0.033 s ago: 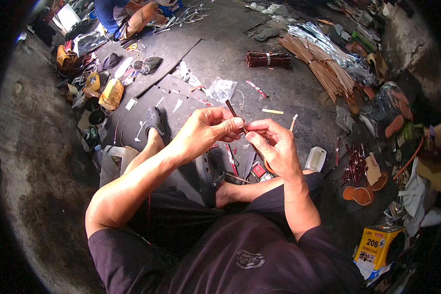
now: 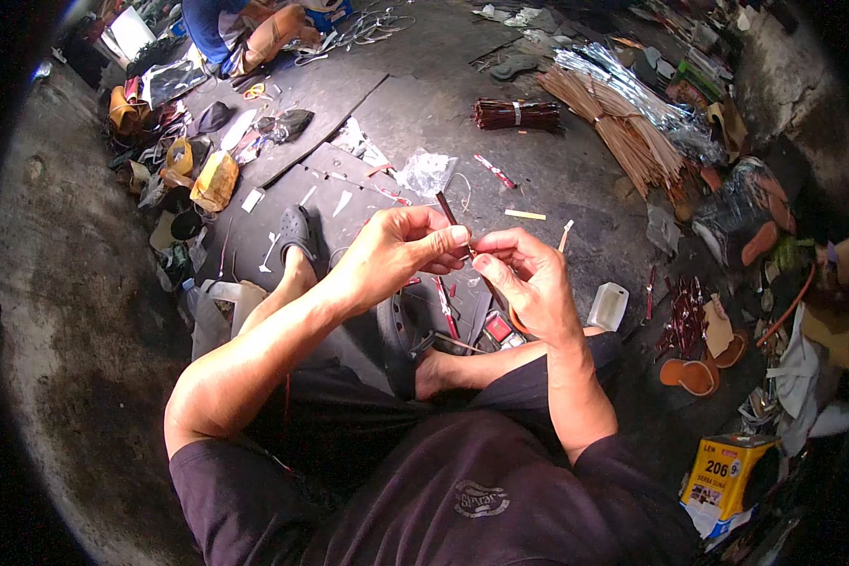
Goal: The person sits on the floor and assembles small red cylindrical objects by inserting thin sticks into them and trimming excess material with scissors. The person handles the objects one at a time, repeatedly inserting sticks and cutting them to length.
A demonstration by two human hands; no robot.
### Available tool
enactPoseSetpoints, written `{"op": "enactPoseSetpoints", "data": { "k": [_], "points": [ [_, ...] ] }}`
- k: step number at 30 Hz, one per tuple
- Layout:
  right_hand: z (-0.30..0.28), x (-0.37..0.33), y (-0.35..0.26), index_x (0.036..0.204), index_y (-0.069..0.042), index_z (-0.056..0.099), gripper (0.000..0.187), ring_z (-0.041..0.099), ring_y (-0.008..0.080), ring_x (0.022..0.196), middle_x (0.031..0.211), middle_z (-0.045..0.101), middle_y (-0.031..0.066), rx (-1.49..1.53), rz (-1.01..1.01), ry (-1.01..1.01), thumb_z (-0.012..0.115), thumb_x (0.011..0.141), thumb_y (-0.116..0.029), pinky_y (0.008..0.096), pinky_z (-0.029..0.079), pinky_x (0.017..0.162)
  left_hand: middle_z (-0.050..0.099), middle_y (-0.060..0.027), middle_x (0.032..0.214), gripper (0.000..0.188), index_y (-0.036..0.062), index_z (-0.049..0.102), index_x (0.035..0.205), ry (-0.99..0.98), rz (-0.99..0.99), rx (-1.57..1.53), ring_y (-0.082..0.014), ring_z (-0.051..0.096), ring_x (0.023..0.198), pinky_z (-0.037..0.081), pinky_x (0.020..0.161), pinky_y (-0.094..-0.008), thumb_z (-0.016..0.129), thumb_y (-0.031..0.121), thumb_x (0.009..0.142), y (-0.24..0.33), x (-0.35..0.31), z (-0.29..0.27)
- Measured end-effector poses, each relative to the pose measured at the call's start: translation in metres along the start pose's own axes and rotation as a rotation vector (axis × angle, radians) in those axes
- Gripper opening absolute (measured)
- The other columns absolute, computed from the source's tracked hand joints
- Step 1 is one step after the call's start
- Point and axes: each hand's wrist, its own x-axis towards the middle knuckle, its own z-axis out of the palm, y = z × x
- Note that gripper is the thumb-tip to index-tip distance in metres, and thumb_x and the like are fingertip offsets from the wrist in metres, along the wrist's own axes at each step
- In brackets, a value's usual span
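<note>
My left hand (image 2: 407, 247) is closed, its thumb and fingers pinching a thin dark brown strap (image 2: 444, 206) in front of me. One end of the strap sticks up past the left fingertips. Close beside it, my right hand (image 2: 530, 281) pinches the same strap lower down, the fingertips of both hands almost touching. The lower part of the strap runs down beneath the right hand and is partly hidden. A small detail between the fingertips is too small to make out. Below the hands lie a red-and-white strip (image 2: 445, 307) and a small red box (image 2: 500, 328).
A tied bundle of dark red strips (image 2: 516, 114) and a long tan bundle (image 2: 613, 123) lie farther off. To the right are a white tray (image 2: 607, 307), brown sandal pieces (image 2: 690, 375) and a yellow can (image 2: 726, 476). A yellow container (image 2: 214, 181) stands left; another person (image 2: 255, 38) sits beyond.
</note>
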Motion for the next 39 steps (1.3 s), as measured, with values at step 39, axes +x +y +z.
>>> {"op": "enactPoseSetpoints", "data": {
  "k": [39],
  "points": [
    [0.038,0.002,0.000,0.104,0.001,0.059,0.024,0.068,0.0197,0.088,0.096,0.068,0.0130,-0.108,-0.167,0.237,0.072,0.089,-0.012,0.0325,0.054,0.077,0.066,-0.0092,0.105,0.027,-0.0006,0.061,0.109,0.020,0.166,-0.047,-0.0158,0.064,0.098,0.054,0.089,-0.0318,0.060,0.024,0.099,-0.006,0.004,-0.004]
  ]
}}
